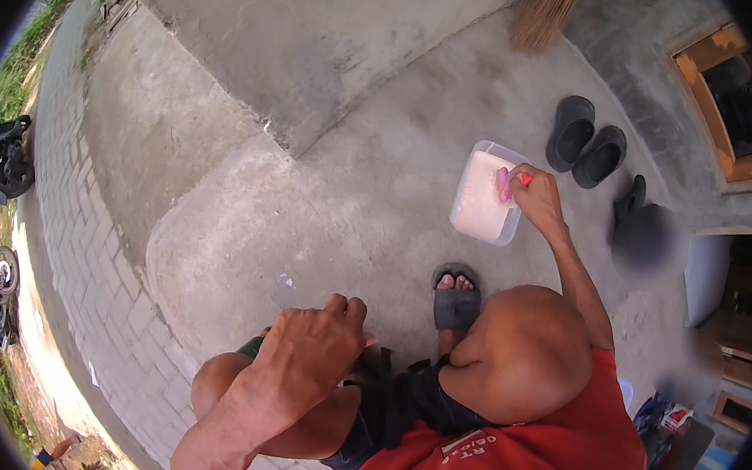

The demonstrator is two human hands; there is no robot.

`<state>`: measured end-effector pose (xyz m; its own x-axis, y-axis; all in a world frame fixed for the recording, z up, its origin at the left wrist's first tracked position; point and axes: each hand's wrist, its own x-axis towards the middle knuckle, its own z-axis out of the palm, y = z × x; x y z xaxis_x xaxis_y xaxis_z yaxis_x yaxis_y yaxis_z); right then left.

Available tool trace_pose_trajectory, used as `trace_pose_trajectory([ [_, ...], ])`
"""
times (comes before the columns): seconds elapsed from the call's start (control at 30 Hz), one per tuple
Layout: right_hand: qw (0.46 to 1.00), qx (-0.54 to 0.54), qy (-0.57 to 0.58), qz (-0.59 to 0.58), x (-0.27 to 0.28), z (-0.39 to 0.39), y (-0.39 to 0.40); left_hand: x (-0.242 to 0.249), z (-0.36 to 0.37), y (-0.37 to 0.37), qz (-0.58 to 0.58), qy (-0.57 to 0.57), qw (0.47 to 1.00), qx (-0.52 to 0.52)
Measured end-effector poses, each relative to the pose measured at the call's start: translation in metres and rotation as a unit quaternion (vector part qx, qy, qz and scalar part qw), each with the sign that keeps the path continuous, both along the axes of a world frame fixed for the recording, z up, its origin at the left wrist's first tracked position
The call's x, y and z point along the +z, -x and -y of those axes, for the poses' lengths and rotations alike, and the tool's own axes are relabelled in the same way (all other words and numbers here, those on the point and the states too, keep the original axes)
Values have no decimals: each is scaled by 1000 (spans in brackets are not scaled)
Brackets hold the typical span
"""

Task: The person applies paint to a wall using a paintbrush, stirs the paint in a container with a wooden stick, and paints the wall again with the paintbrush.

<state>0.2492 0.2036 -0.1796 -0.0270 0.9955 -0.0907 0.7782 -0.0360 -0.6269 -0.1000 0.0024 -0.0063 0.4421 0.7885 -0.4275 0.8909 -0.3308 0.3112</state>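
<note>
A clear plastic container filled with a pale substance stands on the concrete floor, ahead of my sandalled foot. My right hand is at its right edge, fingers closed round something red, only a bit of which shows. A pink item lies against the pale contents just left of those fingers. Above my bent knee, my left hand is raised with its fingers curled together. Whatever that hand may hold is hidden behind the fingers.
Black clogs stand right of the container, near the wall. A straw broom leans at the top. A concrete block juts in from the upper left. Motorcycles are parked at the far left beyond the paving.
</note>
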Motion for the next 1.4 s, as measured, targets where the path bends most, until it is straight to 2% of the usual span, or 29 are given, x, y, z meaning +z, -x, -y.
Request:
trace_pose_trajectory([
  [0.03, 997, 23, 35, 58, 2, -2, -2, 1, -2, -1, 2, -1, 1000, -1],
  [0.07, 997, 23, 35, 60, 3, 1, -3, 4, -4, -3, -9, 37, 999, 14],
  [0.13, 998, -21, 11, -50, 6, 5, -1, 4, -6, -3, -20, 74, 996, 35],
  [0.27, 1000, 14, 21, -14, 21, 6, -3, 2, -4, -2, -13, 67, 997, 30],
  [0.33, 998, 23, -47, 24, 36, 16, 0, 1, -5, -2, -18, 67, 997, 27],
  [0.37, 998, 23, -46, 23, 36, 22, 0, 2, -4, -2, -19, 67, 997, 24],
  [0.43, 988, 39, -152, -3, 38, 30, 0, 2, -6, -2, -21, 66, 997, 21],
  [0.47, 988, 37, -153, -3, 31, 31, -4, 2, -6, -3, -16, 69, 997, 24],
  [0.53, 974, 159, -107, 118, 17, 34, -9, 2, -6, -4, -12, 71, 997, 24],
  [0.57, 974, 160, -110, 117, 13, 34, -11, 1, -6, -3, -13, 69, 997, 18],
  [0.63, 973, 135, -187, 15, 20, 41, -3, 0, -4, -2, -17, 71, 997, 23],
  [0.7, 979, 137, -146, 46, 21, 46, -6, 0, -4, -1, 18, 54, 998, 25],
  [0.8, 986, 122, -60, 95, 31, 43, -5, -8, -3, 1, -4, 42, 999, 13],
  [0.87, 986, 106, -129, 12, 27, 43, -1, -8, -5, 1, -5, 46, 999, -3],
  [0.9, 981, 102, -165, -5, 23, 47, -1, -10, -1, 0, 13, -16, 1000, -6],
  [0.97, 988, 118, -60, 83, 20, 44, -9, -12, -4, 1, 21, 52, 998, -2],
  [1.07, 983, 113, -147, -6, 21, 49, -4, -14, -4, 1, 10, 58, 998, 6],
  [1.1, 983, 111, -148, -6, 22, 50, -4, -17, 0, 1, 9, 57, 998, 4],
  [1.17, 986, 103, -128, 16, 25, 50, -5, -21, 4, 3, 52, -41, 998, 14],
  [1.3, 992, 101, -76, -8, 21, 53, -10, -18, 6, 4, 25, -44, 999, -4],
  [1.37, 981, 66, -174, -47, 22, 52, -5, -21, 5, 5, 32, -47, 998, 5],
  [1.4, 980, 71, -178, -48, 21, 51, -7, -22, 6, 4, 31, -51, 998, 9],
])
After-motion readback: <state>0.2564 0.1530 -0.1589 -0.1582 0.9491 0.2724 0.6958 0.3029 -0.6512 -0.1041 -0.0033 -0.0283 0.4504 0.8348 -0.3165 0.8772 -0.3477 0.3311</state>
